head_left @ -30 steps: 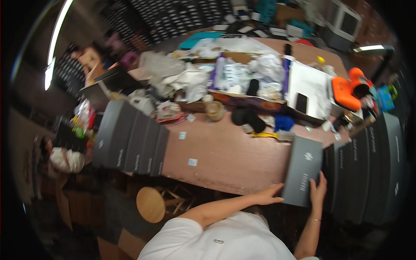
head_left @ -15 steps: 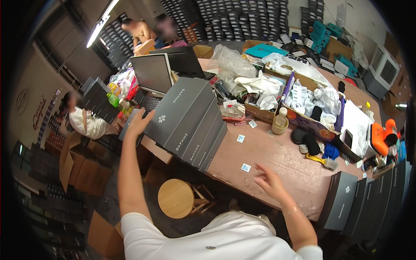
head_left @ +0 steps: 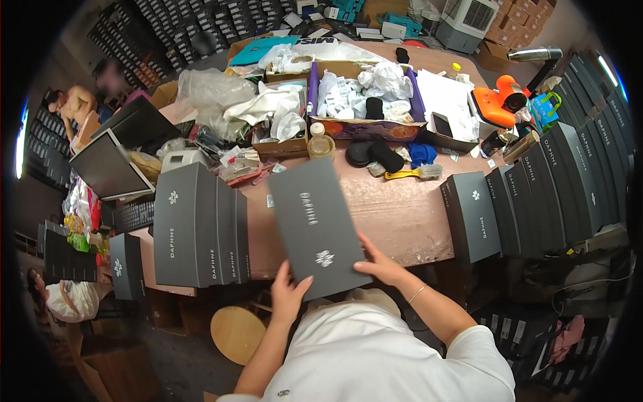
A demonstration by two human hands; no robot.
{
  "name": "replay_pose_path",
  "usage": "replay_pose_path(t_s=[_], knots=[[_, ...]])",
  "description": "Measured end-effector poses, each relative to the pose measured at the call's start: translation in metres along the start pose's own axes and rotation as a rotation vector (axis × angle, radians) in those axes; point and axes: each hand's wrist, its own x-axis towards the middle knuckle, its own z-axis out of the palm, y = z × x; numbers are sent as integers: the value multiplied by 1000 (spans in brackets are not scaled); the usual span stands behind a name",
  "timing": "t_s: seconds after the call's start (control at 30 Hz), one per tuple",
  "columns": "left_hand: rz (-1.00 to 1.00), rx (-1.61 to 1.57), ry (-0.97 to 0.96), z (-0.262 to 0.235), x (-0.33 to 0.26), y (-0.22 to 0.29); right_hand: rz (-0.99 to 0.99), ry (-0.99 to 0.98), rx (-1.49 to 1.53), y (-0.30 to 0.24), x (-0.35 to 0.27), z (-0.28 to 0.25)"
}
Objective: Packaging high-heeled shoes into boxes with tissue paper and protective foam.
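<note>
A dark grey shoebox (head_left: 315,228) with a pale flower mark on its lid is held in front of me, over the table's near edge. My left hand (head_left: 289,293) grips its near left corner, thumb on top. At its right side my right hand (head_left: 382,265) grips the edge, also with the thumb on the lid. The fingers under the box are hidden. To the left stands a stack of similar shoeboxes (head_left: 179,231), and a single shoebox (head_left: 126,266) sits beyond it. More stacked shoeboxes (head_left: 477,218) line the right side.
The pinkish table (head_left: 402,221) holds a yellow-handled brush (head_left: 412,173), a bottle (head_left: 320,144), black pads (head_left: 383,155) and a purple carton (head_left: 368,127) of crumpled paper. An orange tool (head_left: 499,104) lies far right. A monitor (head_left: 110,164) is at left, a round stool (head_left: 238,333) below.
My left hand has left the stack on the left; a shoebox is now between both hands. My right hand, free before, has closed on it. The view has swung right.
</note>
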Motion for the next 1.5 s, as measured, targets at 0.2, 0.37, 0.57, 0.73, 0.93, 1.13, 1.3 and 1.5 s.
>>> replay_pose_path(t_s=[0.2, 0.37, 0.57, 0.73, 0.93, 1.13, 1.3, 1.5], knots=[[-598, -190, -88, 61, 98, -114, 543, 447, -28, 64, -13, -104], [-585, -331, -64, 104, 98, -64, 458, 298, 554, 20, -48, -137], [-222, 177, -131, 87, 96, -112, 216, 471, 527, -7, -38, -112], [-191, -143, -177, 12, 114, -14, 295, -193, 54, -50, 4, -2], [269, 764, 379, -58, 138, -5, 26, 514, -1438, -11, 4, -54], [-108, 457, -763, 64, 95, -11, 136, 572, -1150, -7, -4, -64], [-13, 323, -1482, 143, 67, -105, -326, 147, -940, -46, 61, 32], [487, 531, -477, 121, 94, -111, -218, 450, -626, -48, 10, 5]])
